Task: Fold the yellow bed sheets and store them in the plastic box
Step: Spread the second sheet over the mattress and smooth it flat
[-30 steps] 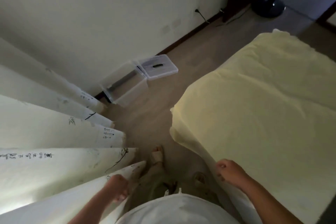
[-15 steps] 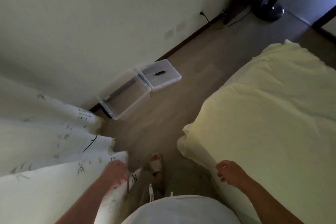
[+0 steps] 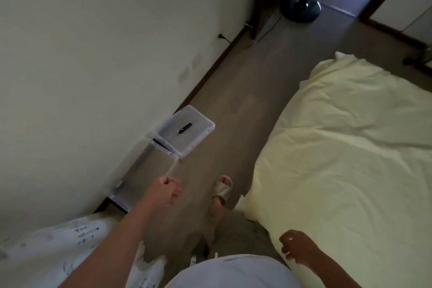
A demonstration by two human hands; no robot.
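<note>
Head view: my left hand is curled, its fingers drawn in toward the palm just over the near long rim of the clear plastic storage box; motion blur keeps me from telling whether they actually pinch that rim or only hover beside it. My right hand hangs low by my hip, fingers loosely bent and holding nothing, close to the near edge of the pale yellow bed sheet.

That sheet lies spread and unfolded over the bed, wrinkled, its corner drooping toward the grey-brown floor. The box sits open on the floor against the white wall, and I cannot see anything in it. Its clear lid lies flat just beyond it, touching the far end, with a small dark handle in the middle. My foot in a light sandal stands between box and bed. A white patterned curtain bunches at my lower left. Well apart, by the doorway, stands a dark round fan base.
</note>
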